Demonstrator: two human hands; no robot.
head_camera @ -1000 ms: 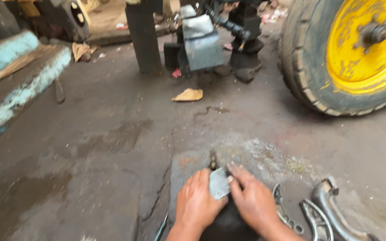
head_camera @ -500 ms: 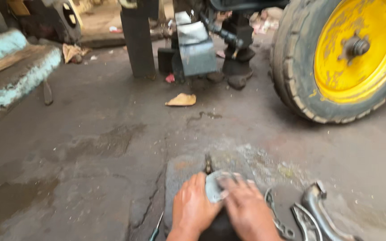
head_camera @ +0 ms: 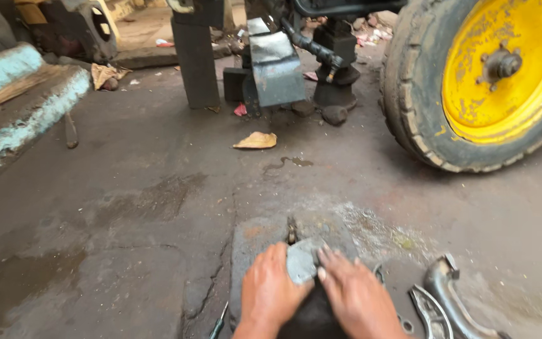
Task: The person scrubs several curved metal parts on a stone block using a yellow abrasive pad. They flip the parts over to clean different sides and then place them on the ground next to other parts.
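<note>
My left hand (head_camera: 271, 292) and my right hand (head_camera: 357, 297) press side by side on a small grey, worn sheet (head_camera: 301, 260), which looks like sandpaper. The sheet lies on a dark curved part whose surface (head_camera: 312, 317) shows between my wrists. That part rests on a flat dark slab (head_camera: 252, 242) set in the concrete floor. Both hands have their fingers flat on the sheet's edges. What lies under my palms is hidden.
Curved metal brake-shoe-like parts (head_camera: 446, 295) lie at the lower right. A big tyre with a yellow rim (head_camera: 490, 75) stands at the upper right. A vehicle's dark metal underside and stand (head_camera: 271, 69) are at top centre, a blue-painted bench (head_camera: 20, 107) at the left, a scrap (head_camera: 256, 140) on the floor.
The view has shifted a little, with the tyre and vehicle sliding left in the picture. My hands stay pressed on the grey sheet, moved slightly over the part.
</note>
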